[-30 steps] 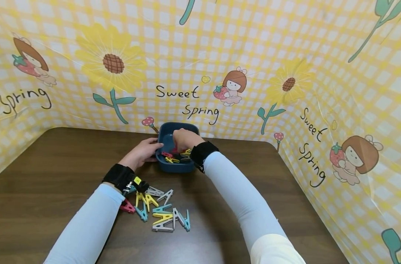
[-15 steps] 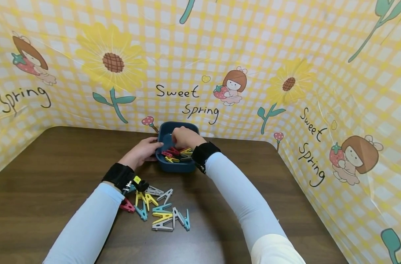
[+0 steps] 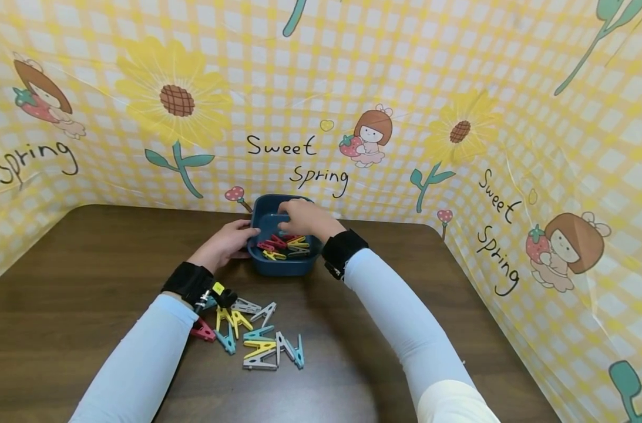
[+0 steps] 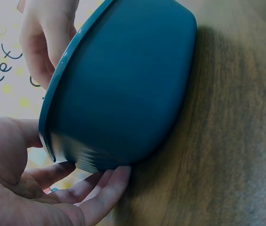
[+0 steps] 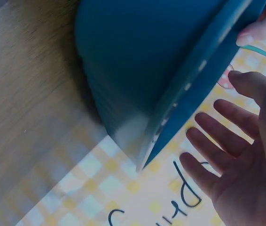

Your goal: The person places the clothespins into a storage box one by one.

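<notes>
A: How is the blue bowl [image 3: 278, 265] kept in place, and where is it found?

B: It is set on the brown desk [image 3: 88, 258], at the far edge near the patterned backdrop [image 3: 321, 88]. It is steadied from its left side by the left hand [image 3: 227, 242]. In the left wrist view the fingers [image 4: 102, 195] are seen curled under the bowl's wall where it meets the desk, with the thumb up at the rim, so that grip is closed around the bowl. The hold is judged to be there so the bowl does not slide while it is worked over.

A: And the right hand [image 3: 306, 217]?

B: It is held above the bowl's opening. In the right wrist view its fingers [image 5: 217, 146] are spread and straight, and nothing is seen between them, so that grip is released.

A: What is inside the bowl?

B: A few clothespins in the bowl [image 3: 282, 245], red and yellow ones among them, are seen lying loose on its bottom.

A: And the rest?

B: A loose pile of clothespins [image 3: 257, 341] in yellow, teal, grey and red is left on the desk, nearer the person, beside the left forearm. It is probably kept there to be within easy reach of both hands.
</notes>
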Available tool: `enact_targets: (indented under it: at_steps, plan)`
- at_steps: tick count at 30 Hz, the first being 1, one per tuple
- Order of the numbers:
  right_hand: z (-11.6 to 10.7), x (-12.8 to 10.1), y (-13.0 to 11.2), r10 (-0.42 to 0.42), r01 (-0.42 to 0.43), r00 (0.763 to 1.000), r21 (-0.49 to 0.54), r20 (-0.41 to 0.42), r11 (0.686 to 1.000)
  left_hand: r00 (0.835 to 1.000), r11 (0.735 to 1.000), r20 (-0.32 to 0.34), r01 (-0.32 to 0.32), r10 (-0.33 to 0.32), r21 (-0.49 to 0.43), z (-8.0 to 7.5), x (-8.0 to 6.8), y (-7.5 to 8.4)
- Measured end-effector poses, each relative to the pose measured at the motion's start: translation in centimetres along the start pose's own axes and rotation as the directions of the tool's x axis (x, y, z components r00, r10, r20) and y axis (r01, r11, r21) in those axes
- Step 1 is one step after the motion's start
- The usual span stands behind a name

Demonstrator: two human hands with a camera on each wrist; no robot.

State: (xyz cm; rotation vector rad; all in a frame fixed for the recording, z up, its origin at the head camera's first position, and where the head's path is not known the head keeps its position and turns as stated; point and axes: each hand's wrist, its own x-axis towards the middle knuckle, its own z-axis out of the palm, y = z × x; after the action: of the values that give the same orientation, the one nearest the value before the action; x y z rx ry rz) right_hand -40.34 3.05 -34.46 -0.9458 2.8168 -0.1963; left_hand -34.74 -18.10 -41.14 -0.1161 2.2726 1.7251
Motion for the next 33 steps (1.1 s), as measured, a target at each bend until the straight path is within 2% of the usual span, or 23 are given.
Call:
enact_targets:
  at_steps: [7,13,17,21,29,33]
  plan:
    - [-0.8,-3.0,1.1,0.003,0.001,0.990,0.032,-0.141,0.999,1.000,1.000,-0.002,0.013,-0.013,-0.004,0.1,0.1,0.0]
    - [-0.8,-7.2,1.4,-0.027,0.048,0.968,0.079,-0.251,0.996,1.000,1.000,-0.014,0.017,-0.017,-0.007,0.1,0.2,0.0]
    - [0.1,-10.2,1.0,-0.046,0.070,0.954,0.074,-0.296,0.995,1.000,1.000,-0.019,0.021,-0.021,0.000,0.1,0.1,0.1]
    - [1.3,-12.6,0.6,-0.075,0.091,0.954,0.040,-0.289,0.995,1.000,1.000,-0.016,0.022,-0.022,0.004,0.1,0.1,0.1]
    - [2.9,-15.3,-0.4,-0.237,0.223,0.945,-0.089,-0.226,0.971,1.000,1.000,-0.005,0.010,-0.010,-0.001,-0.1,0.3,0.0]
    - [4.1,-16.5,-0.7,-0.309,0.297,0.943,-0.105,-0.121,0.949,1.000,1.000,0.006,0.007,-0.007,-0.005,0.0,0.3,0.0]
